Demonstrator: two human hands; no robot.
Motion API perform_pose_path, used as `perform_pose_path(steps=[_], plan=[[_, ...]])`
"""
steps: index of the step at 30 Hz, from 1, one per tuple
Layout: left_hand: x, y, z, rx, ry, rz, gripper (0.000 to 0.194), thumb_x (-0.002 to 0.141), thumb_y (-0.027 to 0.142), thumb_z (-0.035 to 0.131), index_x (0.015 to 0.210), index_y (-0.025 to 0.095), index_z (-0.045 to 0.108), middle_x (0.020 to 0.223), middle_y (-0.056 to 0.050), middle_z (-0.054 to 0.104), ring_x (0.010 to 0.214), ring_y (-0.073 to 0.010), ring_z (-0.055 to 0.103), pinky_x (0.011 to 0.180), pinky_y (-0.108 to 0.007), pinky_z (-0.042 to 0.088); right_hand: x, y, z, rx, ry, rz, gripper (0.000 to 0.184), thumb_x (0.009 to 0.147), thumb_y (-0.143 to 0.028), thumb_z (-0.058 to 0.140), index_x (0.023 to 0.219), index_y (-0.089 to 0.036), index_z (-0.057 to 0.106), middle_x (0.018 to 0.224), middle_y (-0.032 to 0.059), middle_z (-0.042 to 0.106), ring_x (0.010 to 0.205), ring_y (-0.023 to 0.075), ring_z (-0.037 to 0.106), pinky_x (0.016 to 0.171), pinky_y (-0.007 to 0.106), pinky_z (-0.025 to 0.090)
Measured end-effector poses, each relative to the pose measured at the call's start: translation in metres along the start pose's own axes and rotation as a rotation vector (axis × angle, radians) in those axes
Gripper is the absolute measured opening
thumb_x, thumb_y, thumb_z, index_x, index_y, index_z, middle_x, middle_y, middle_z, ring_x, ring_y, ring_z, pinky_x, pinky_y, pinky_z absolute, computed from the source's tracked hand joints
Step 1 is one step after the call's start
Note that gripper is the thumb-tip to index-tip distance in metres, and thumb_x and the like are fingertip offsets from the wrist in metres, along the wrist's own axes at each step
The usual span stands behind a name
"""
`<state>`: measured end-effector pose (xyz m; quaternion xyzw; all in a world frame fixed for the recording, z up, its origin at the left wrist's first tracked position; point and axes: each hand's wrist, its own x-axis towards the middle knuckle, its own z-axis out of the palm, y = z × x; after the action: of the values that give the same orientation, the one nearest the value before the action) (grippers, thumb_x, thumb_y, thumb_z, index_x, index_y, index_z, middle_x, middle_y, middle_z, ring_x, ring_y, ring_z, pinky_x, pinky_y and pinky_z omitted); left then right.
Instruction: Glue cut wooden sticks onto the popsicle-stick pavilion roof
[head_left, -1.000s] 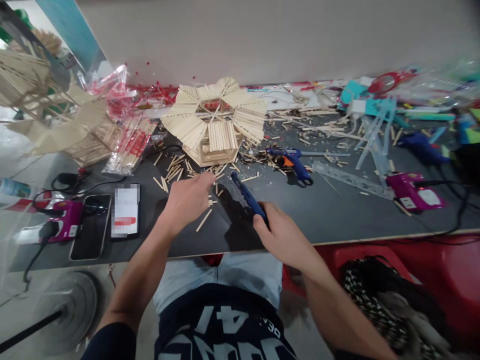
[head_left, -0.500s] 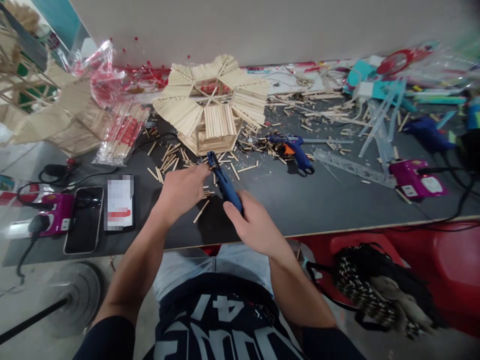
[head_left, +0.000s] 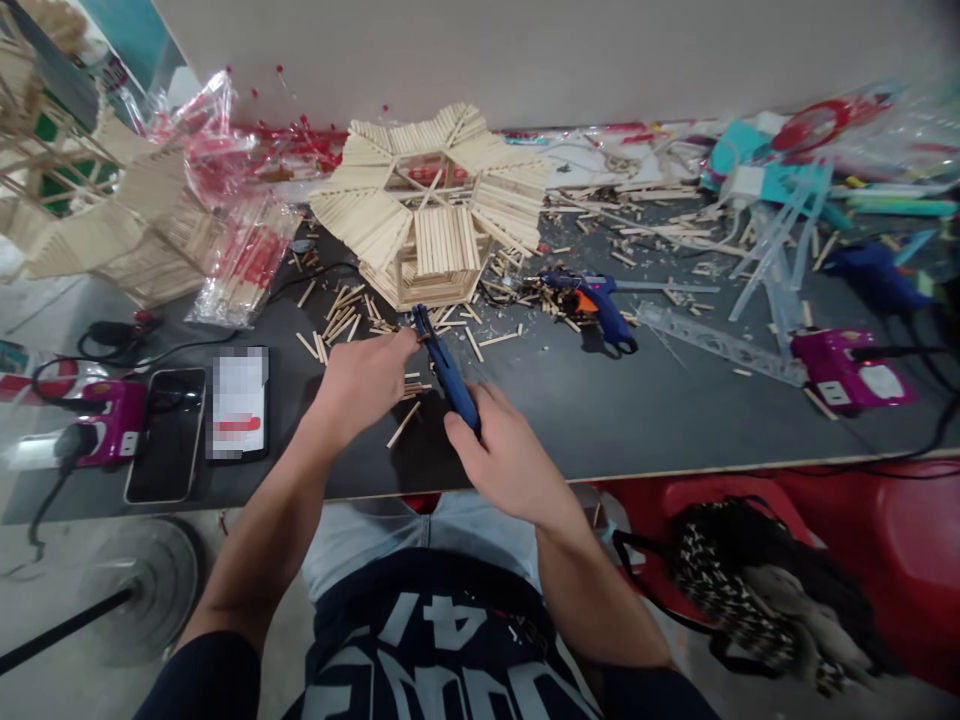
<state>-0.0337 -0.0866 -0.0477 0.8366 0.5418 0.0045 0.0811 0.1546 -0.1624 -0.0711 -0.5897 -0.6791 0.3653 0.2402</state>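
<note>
My right hand (head_left: 510, 450) is wrapped around the blue handles of a pair of cutting pliers (head_left: 454, 385), whose jaws point away from me. At those jaws, the fingers of my left hand (head_left: 367, 380) pinch a small wooden stick, mostly hidden by the fingertips. Short cut sticks (head_left: 405, 425) lie on the table just below the pliers. Beyond the jaws stands a star-shaped model (head_left: 446, 240) built of wooden sticks with an open centre. More loose stick pieces (head_left: 345, 315) are scattered to its front left.
A blue glue gun (head_left: 600, 305) lies right of the model, near a clear ruler (head_left: 720, 345) and a purple power socket (head_left: 851, 370). At left are two phones (head_left: 165, 440), another purple socket (head_left: 112, 420), a bag of sticks (head_left: 247, 260) and a second stick model (head_left: 127, 220).
The camera view has shifted slightly. Both hands and the pliers keep almost the same place, with the jaws still at the left fingertips.
</note>
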Motion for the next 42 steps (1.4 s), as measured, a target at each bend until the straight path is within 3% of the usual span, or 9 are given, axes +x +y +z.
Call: perform_pose_path(steps=[15, 21, 27, 34, 42], plan=[[-0.0003, -0.0027, 0.006, -0.018, 0.028, 0.008, 0.034, 0.096, 0.008, 0.041, 0.117, 0.021, 0.063, 0.104, -0.006, 0.079, 0.095, -0.0248, 0.076, 0.068, -0.03, 0.046, 0.0005, 0.0, 0.0011, -0.007, 0.026, -0.037, 0.028, 0.101, -0.033, 0.045, 0.121, -0.02, 0.061, 0.106, 0.01, 0.065, 0.097, 0.0251, 0.065, 0.089, 0.042, 0.054], [0.0, -0.0012, 0.0062, -0.01, 0.021, 0.006, 0.033, 0.097, 0.01, 0.04, 0.118, 0.02, 0.063, 0.1, -0.007, 0.079, 0.092, -0.025, 0.076, 0.066, -0.03, 0.044, -0.0007, -0.0044, 0.0009, -0.046, 0.023, -0.008, 0.028, 0.101, -0.033, 0.044, 0.119, -0.02, 0.061, 0.105, 0.0102, 0.065, 0.097, 0.0268, 0.065, 0.09, 0.044, 0.054], [-0.0008, 0.0018, 0.005, -0.017, 0.007, -0.03, 0.033, 0.098, 0.011, 0.04, 0.12, 0.021, 0.063, 0.102, -0.008, 0.079, 0.094, -0.0248, 0.076, 0.069, -0.03, 0.046, -0.0027, -0.0064, 0.0035, -0.079, 0.047, 0.01, 0.034, 0.101, -0.034, 0.045, 0.129, -0.019, 0.058, 0.112, 0.0121, 0.065, 0.1, 0.0275, 0.066, 0.089, 0.043, 0.054], [-0.0007, 0.0001, 0.0064, -0.016, 0.012, -0.021, 0.032, 0.1, 0.013, 0.04, 0.12, 0.021, 0.063, 0.102, -0.008, 0.079, 0.093, -0.0252, 0.076, 0.068, -0.03, 0.047, -0.0018, -0.0054, 0.0041, -0.078, 0.057, -0.02, 0.026, 0.101, -0.034, 0.044, 0.117, -0.021, 0.061, 0.102, 0.0101, 0.065, 0.093, 0.0269, 0.066, 0.085, 0.042, 0.054], [0.0, -0.0008, 0.0075, 0.004, 0.006, -0.004, 0.032, 0.101, 0.014, 0.037, 0.119, 0.019, 0.063, 0.099, -0.009, 0.079, 0.089, -0.028, 0.076, 0.067, -0.032, 0.047, -0.0014, -0.007, 0.0038, -0.101, 0.031, 0.009, 0.031, 0.101, -0.035, 0.044, 0.122, -0.02, 0.061, 0.108, 0.0117, 0.065, 0.097, 0.0284, 0.066, 0.087, 0.044, 0.053]])
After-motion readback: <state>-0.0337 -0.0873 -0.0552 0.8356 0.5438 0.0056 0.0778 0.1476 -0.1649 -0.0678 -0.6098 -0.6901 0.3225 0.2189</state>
